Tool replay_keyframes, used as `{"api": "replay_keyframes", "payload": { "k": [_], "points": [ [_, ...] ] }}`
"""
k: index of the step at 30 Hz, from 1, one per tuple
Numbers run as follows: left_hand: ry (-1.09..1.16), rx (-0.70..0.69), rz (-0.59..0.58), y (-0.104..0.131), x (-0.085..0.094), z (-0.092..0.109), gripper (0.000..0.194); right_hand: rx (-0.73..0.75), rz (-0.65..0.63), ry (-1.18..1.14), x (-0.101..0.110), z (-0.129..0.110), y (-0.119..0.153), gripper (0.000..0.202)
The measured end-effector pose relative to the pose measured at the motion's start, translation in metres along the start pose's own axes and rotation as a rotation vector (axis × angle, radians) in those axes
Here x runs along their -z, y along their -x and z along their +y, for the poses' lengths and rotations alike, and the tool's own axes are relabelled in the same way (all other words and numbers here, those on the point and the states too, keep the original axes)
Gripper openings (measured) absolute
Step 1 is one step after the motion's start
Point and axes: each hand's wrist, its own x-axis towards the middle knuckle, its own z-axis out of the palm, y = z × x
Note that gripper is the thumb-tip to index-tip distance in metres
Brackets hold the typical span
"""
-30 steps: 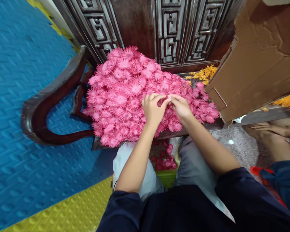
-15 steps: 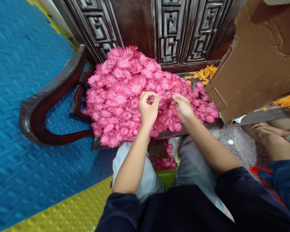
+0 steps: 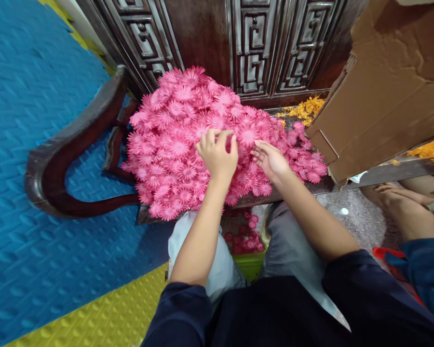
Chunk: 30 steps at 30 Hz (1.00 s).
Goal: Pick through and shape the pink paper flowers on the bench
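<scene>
A large heap of pink, many-petalled artificial flowers (image 3: 181, 147) lies on a dark wooden bench. My left hand (image 3: 219, 154) is over the middle of the heap, fingers curved and apart, with nothing visible in them. Just to its right, my right hand (image 3: 271, 161) has its thumb and forefinger close together at the edge of a single pink flower (image 3: 248, 135), which it appears to pinch. The remaining fingers of that hand are loosely bent. Both hands stay above the pile, a short gap apart.
A cardboard box (image 3: 386, 91) stands on the bench at right, with yellow-orange flower bits (image 3: 305, 111) beside it. Between my knees, a green container (image 3: 249, 265) sits below more pink flowers. A curved wooden armrest (image 3: 45, 180) is left; another person's legs (image 3: 401, 207) are right.
My left hand has opened from a pinch and shifted slightly left. The right hand has moved a little left, and the flower near its fingertips shows more sharply.
</scene>
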Motion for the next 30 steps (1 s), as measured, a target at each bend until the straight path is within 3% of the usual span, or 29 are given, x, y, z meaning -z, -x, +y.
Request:
{"api": "replay_keyframes", "payload": {
  "k": [5,16,19,26,30],
  "points": [
    [0.028,-0.128,-0.088,0.012,-0.002,0.011,0.022,0.006,-0.132,0.033,-0.004,0.001,0.005,0.005],
    [0.411,0.037,-0.025,0.015,-0.004,0.013,0.01,-0.083,-0.272,0.028,-0.002,0.001,0.009,0.015],
    [0.368,0.029,-0.017,0.015,-0.001,0.014,0.01,-0.077,-0.278,0.036,-0.004,-0.001,0.01,0.018],
    [0.116,-0.049,-0.045,0.019,0.003,0.011,0.015,0.148,-0.216,0.174,-0.004,-0.003,0.009,0.01],
    [0.08,-0.074,-0.075,0.019,0.003,0.011,0.017,0.157,-0.183,0.193,-0.004,-0.003,0.011,0.005]
  ]
}}
